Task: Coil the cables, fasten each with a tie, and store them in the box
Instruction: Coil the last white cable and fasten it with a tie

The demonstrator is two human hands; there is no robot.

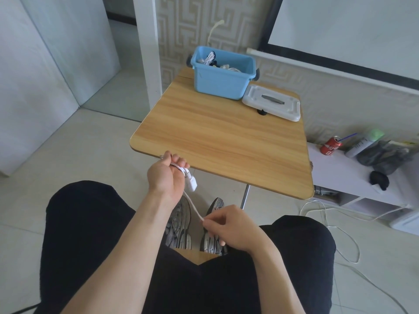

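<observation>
So the white cable [192, 206] was up off the worktop [226, 141], stretched in the air between both hands just in front of the near edge. The left hand [166, 175] had its fingers clenched around a bunched bit of it, with a white plug [191, 183] dangling right below the fist and a short end poking out the top. From there one flat-looking strand ran down to the right hand [229, 226], which pinched it between thumb and fingertip, above the person's lap and grey sneakers [181, 225].

The blue plastic box [223, 72] sat at the far side of the worktop, open, with a few bundled white and dark cables [212, 58] already inside; couldn't tell how many. Its white lid [272, 103] lay flat just beside it to the right.

The worktop was a light wood-grain one on a metal leg, on a pale tile floor [95, 155]. Patterned wallpaper behind. Off to the right was a low white shelf [353, 175] with a red soda can [331, 145], and a loose white cord [335, 223] trailing on the floor.
</observation>
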